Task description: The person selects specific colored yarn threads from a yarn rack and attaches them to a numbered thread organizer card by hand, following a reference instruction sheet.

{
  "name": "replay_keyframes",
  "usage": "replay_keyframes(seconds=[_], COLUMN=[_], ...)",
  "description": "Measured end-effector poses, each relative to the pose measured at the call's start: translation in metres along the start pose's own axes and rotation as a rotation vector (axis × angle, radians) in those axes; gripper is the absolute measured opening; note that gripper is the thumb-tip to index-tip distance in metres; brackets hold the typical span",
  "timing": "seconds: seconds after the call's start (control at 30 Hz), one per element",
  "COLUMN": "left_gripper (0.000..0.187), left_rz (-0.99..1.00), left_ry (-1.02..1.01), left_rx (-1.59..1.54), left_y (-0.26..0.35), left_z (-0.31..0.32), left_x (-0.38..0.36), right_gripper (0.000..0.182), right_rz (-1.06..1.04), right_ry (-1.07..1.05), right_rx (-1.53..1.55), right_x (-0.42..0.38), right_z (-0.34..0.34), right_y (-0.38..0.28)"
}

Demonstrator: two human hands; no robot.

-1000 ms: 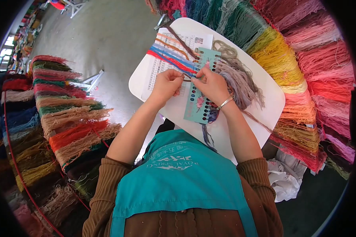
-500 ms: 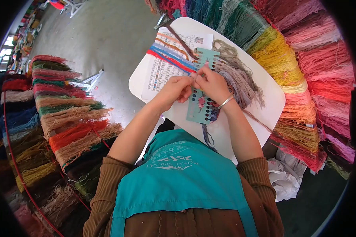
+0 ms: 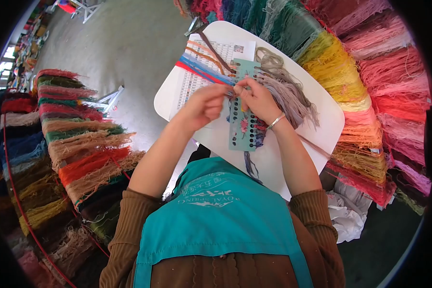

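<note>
A teal thread-holder card (image 3: 244, 129) with holes along both long edges and a printed flower lies on the white table. Red, blue, brown and orange skeins of thread (image 3: 201, 68) run out from its upper left edge, and grey-mauve thread (image 3: 293, 98) spreads from its right side. My left hand (image 3: 205, 106) is closed at the card's left edge, thumb and forefinger pinching a thread. Over the card, my right hand (image 3: 258, 99) pinches at the same spot, its fingertips almost touching the left ones. The thread between them is small and partly hidden.
A printed chart sheet (image 3: 183, 93) lies under the skeins on the white table (image 3: 317, 144). Racks of coloured thread hang close on the right (image 3: 350, 91) and on the left (image 3: 89, 139). A white plastic bag (image 3: 348, 218) sits at the lower right.
My left hand has shifted slightly left, its forefinger straighter toward the card's edge. My right hand stays nearly in place, still pinching over the card.
</note>
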State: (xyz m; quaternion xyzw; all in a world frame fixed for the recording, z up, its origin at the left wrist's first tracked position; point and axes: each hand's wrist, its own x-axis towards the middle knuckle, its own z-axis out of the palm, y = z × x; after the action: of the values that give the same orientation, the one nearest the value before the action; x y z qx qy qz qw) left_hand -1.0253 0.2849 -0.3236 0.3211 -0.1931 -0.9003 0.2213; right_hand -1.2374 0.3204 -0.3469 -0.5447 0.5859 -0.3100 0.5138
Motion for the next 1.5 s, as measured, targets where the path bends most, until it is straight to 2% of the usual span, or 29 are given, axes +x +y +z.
replay_keyframes(seconds=[0.07,0.1,0.13,0.17,0.2,0.23,0.33,0.37,0.43,0.47,0.5,0.57,0.6,0.67,0.77,0.8,0.87,0.9,0.97,1.0,1.07,1.1,1.17,1.23,1.27,1.33,1.4,1.47,1.5], left_gripper=[0.019,0.02,0.017,0.019,0.02,0.022,0.023,0.02,0.018,0.015,0.015,0.025,0.025,0.031,0.017,0.017,0.01,0.01,0.008,0.008,0.01,0.01,0.012,0.013,0.014,0.012,0.009,0.006,0.005], left_rz=[0.101,0.217,0.373,0.561,0.674,0.817,0.954,0.9,0.7,0.653,0.618,0.504,0.505,0.588,0.553,0.553,0.542,0.544,0.5,0.499,0.551,0.55,0.451,0.476,0.59,0.3,0.148,0.154,0.151], left_ry=[-0.143,-0.31,-0.199,-0.06,-0.154,-0.095,0.07,0.148,0.635,0.687,0.69,0.638,0.636,0.57,0.597,0.602,0.586,0.584,0.56,0.559,0.414,0.411,0.29,0.236,0.207,0.378,0.384,0.272,0.303], left_rx=[-0.444,-0.458,-0.63,-0.615,-0.651,-0.756,-0.59,-0.483,-0.059,0.249,0.417,0.914,0.91,1.459,1.764,1.763,1.854,1.854,1.747,1.748,1.674,1.676,1.572,1.421,1.406,1.357,1.027,1.16,1.186], left_y=[0.008,0.02,0.034,0.048,0.062,0.072,0.081,0.077,0.062,0.049,0.037,0.025,0.02,0.011,0.005,0.003,0.002,0.002,0.003,0.005,0.008,0.009,0.016,0.025,0.031,0.063,0.085,0.104,0.113], left_z=[-0.04,-0.059,-0.061,-0.078,-0.098,-0.116,-0.143,-0.154,-0.119,-0.1,-0.083,-0.068,-0.062,-0.051,-0.045,-0.045,-0.042,-0.039,-0.033,-0.029,-0.022,-0.024,-0.034,-0.055,-0.08,-0.092,-0.074,-0.091,-0.095], left_x=[-0.015,-0.031,-0.054,-0.072,-0.087,-0.103,-0.127,-0.121,-0.103,-0.093,-0.082,-0.063,-0.055,-0.043,-0.036,-0.035,-0.031,-0.028,-0.027,-0.027,-0.027,-0.025,-0.023,-0.029,-0.031,-0.063,-0.096,-0.107,-0.109], right_gripper=[0.038,0.041,0.041,0.04,0.04,0.04,0.029,0.029,0.029,0.024,0.024,0.019,0.019,0.015,0.014,0.014,0.011,0.011,0.006,0.003,0.005,0.008,0.005,0.01,0.019,0.022,0.025,0.033,0.033], right_rz=[0.002,0.005,0.004,-0.023,-0.051,-0.056,-0.075,-0.08,-0.101,-0.122,-0.123,-0.426,-0.425,-0.46,-0.361,-0.364,-0.379,-0.378,-0.085,-0.078,-0.138,-0.2,-0.204,-0.248,-0.273,-0.264,-0.257,-0.332,-0.334], right_ry=[0.007,0.01,0.012,0.035,0.053,0.045,0.055,0.047,0.006,0.015,0.01,0.13,0.13,0.142,0.081,0.078,0.057,0.058,-0.034,-0.042,-0.013,0.016,0.052,0.087,0.084,0.086,0.084,0.133,0.13], right_rx=[-0.063,-0.128,-0.125,-0.185,-0.245,-0.244,-0.354,-0.357,-0.427,-0.461,-0.464,-0.664,-0.669,-0.795,-0.795,-0.794,-0.49,-0.491,0.247,0.259,0.2,0.138,0.016,-0.401,-0.442,-0.559,-0.675,-0.739,-0.739], right_x=[-0.003,-0.004,-0.004,-0.002,-0.001,-0.001,-0.003,-0.005,-0.01,-0.013,-0.012,-0.008,-0.005,0.001,0.004,0.005,0.007,0.007,0.007,0.004,0.007,0.008,0.004,-0.003,-0.005,-0.01,-0.012,-0.013,-0.014], right_z=[0.002,0.002,0.003,0.005,0.006,0.007,0.008,0.007,0.005,0.007,0.01,0.014,0.016,0.021,0.022,0.021,0.014,0.011,0.006,0.002,0.003,0.003,0.005,0.009,0.011,0.013,0.017,0.022,0.023], right_y=[-0.01,-0.012,-0.009,-0.004,-0.001,-0.001,-0.002,-0.005,-0.016,-0.022,-0.021,-0.013,-0.011,-0.008,-0.009,-0.006,0.004,0.006,0.01,0.005,0.016,0.02,0.019,0.009,0.008,-0.005,-0.008,-0.005,-0.006])
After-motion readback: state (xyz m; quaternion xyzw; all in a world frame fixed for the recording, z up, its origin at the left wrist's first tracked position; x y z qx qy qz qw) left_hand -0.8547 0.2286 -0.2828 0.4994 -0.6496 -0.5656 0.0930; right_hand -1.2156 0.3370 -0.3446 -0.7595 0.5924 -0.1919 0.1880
